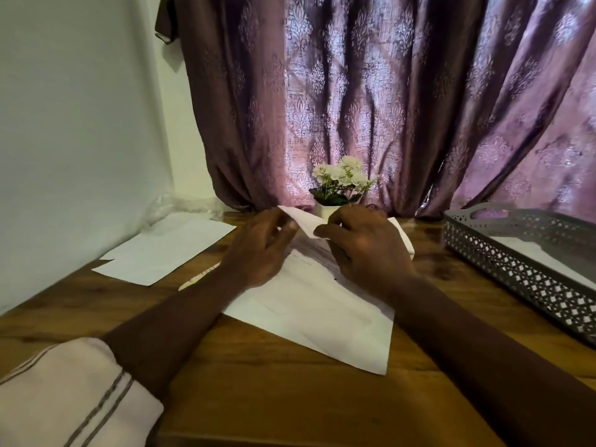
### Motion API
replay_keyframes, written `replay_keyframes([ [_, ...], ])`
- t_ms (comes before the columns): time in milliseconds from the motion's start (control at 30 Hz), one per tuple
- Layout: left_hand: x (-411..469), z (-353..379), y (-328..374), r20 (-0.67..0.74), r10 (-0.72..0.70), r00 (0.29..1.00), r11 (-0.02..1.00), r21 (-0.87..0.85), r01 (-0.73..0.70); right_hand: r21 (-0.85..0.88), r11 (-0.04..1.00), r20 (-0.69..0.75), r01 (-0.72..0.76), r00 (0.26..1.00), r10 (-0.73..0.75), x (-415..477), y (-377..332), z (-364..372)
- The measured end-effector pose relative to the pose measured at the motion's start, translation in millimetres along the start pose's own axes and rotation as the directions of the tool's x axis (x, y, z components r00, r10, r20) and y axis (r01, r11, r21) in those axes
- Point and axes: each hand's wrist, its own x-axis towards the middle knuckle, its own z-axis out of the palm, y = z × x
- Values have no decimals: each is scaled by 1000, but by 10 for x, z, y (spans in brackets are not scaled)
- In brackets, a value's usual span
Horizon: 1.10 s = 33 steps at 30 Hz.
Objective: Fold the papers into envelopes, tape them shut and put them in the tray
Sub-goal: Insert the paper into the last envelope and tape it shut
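Folding stage, first flap: the sheet of paper [309,304] lies skewed on the wooden table [290,398] before me, its far corner lifted and turned toward me; my left hand [258,250] pinches that raised corner between thumb and fingertips, fingers narrow; my right hand [364,250] nips the same flap from the other side, fingers curled close upon it; both forearms reach forward, wrists low, palms down, the left sleeve [64,391] near my body. The next move, I judge, calls for laying the corner down square and pressing the crease flat along its length. Spare sheets [161,250] lie well apart at left; the grey tray [516,269] stands at right, something pale already in it; no tape in view; a small flower pot [338,182] stands beyond my hands.
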Motion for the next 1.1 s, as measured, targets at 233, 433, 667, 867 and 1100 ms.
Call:
replay_keyframes([
  [233, 126, -128, 34, 281, -434, 856, 515, -702, 492, -45, 993, -7, 110, 994, -110, -1, -150, 36],
  [433, 90, -182, -63, 425, -290, 858, 617, -602, 507, -104, 994, -60, -24, 998, 17, -4, -114, -7],
  [667, 67, -152, -37, 338, -379, 861, 657, -557, 508, 29, 965, 170, -260, 953, 251, -32, -107, -16],
  [867, 57, -88, 68, 277, -277, 920, 805, -456, 380, -70, 961, 349, -269, 895, 276, -86, -13, 179],
  [1100, 67, -185, -41, 92, -241, 966, 945, -203, 255, -69, 854, 200, -515, 832, 518, -165, 284, 214],
])
